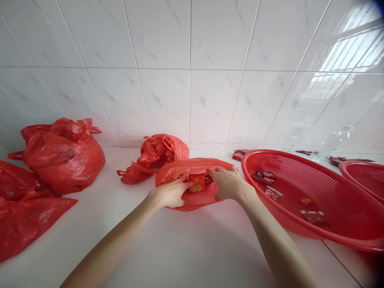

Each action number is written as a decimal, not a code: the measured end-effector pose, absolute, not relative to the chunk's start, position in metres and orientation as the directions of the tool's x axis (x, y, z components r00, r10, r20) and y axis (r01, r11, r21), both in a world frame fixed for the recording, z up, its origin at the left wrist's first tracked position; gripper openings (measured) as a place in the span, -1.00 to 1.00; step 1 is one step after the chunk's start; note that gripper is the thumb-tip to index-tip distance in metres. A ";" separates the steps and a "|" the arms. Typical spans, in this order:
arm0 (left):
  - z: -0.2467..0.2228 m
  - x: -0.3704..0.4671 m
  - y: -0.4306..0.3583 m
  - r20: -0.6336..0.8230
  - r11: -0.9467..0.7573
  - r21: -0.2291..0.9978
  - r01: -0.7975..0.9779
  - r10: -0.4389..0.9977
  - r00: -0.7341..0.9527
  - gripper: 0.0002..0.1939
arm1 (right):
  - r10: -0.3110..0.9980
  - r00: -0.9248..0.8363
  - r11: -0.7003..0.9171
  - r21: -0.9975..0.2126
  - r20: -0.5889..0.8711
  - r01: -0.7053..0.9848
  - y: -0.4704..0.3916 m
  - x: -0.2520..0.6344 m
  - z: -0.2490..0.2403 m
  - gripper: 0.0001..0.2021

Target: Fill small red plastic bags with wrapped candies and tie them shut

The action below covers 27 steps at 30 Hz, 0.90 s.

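Observation:
A red plastic bag [195,203] lies on the white counter with its mouth facing me. Inside the mouth, a red snack packet [197,183] with yellow print and a round biscuit picture is visible, with a darker red packet [208,179] beside it. My left hand [169,192] grips the left side of the mouth, its thumb reaching in near the snack packet. On the opposite side, my right hand [229,184] grips the bag's edge with the fingers bent inward. Some fingertips of both hands are hidden by the plastic.
A red perforated basket [300,172] holding several small packets stands at right; a second red basket [364,176] is beyond it. Behind them are a clear bottle [337,140] and loose packets. Crumpled red bags [160,152] lie behind; filled red bags [64,160] sit left. A tiled wall backs the counter.

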<state>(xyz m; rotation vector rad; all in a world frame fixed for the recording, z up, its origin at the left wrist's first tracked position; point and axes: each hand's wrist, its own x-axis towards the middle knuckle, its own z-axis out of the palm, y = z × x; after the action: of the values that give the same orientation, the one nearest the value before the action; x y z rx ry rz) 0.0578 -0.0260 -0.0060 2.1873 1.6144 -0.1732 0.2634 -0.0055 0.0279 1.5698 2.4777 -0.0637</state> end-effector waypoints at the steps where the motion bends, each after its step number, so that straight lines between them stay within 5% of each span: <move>1: -0.011 0.060 -0.024 -0.344 -0.281 0.256 0.925 0.867 0.359 -0.30 | 0.885 -0.416 0.439 0.073 -0.210 0.896 -0.006 0.263 0.028 -0.41; 6: -0.036 0.068 -0.013 -0.365 -0.398 0.288 0.871 0.795 0.484 -0.29 | 0.843 -0.469 0.498 0.048 -0.264 0.866 -0.005 0.262 0.025 -0.66; 27: -0.017 0.071 -0.024 -0.368 -0.360 0.231 0.904 0.828 0.423 -0.45 | 0.850 -0.459 0.482 0.029 -0.259 0.876 -0.007 0.263 0.024 -0.72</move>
<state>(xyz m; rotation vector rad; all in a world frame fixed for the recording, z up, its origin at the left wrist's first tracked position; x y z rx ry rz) 0.0712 -0.0241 -0.0170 2.2875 1.4766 -0.2637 0.2628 -0.0073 0.0236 1.4787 2.4910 -0.1576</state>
